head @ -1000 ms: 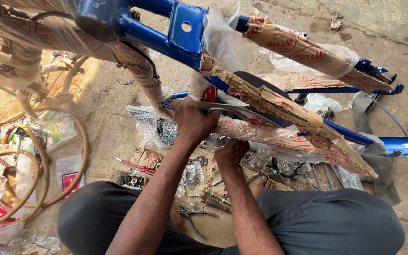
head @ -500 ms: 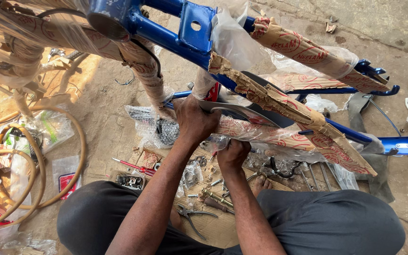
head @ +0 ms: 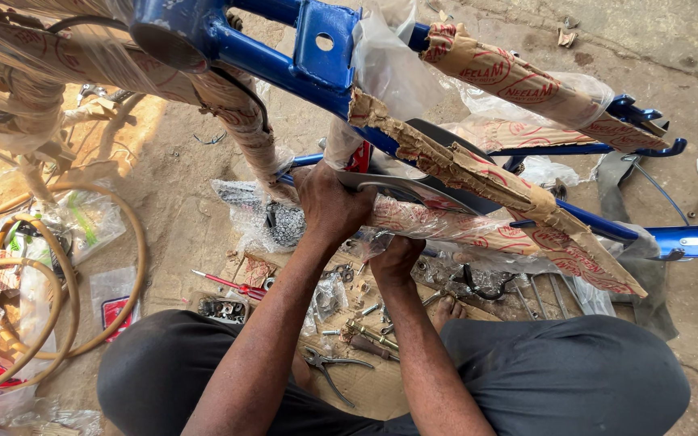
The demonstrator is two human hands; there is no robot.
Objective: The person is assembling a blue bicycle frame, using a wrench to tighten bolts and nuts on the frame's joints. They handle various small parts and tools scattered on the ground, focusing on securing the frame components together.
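Note:
A blue bicycle frame (head: pixel 284 60) wrapped in torn brown paper and clear plastic stretches across the top of the view. My left hand (head: pixel 331 203) grips a paper-wrapped frame tube (head: pixel 438 226) near its lower joint, next to a shiny metal mudguard (head: pixel 414 190). My right hand (head: pixel 396 260) is closed under that same wrapped tube, just below and to the right of the left hand; what its fingers hold is hidden. My knees in dark trousers fill the bottom of the view.
On the ground lie pliers (head: pixel 329 365), a red-handled screwdriver (head: pixel 232 284), bolts and small parts (head: pixel 365 323), and plastic bags. Tan tyre hoops (head: pixel 58 307) rest at the left. A second blue frame tube (head: pixel 688 241) lies at the right.
The view has shifted slightly, so the frame sits a little further right. Both hands remain on the wrapped tube, hardly moved.

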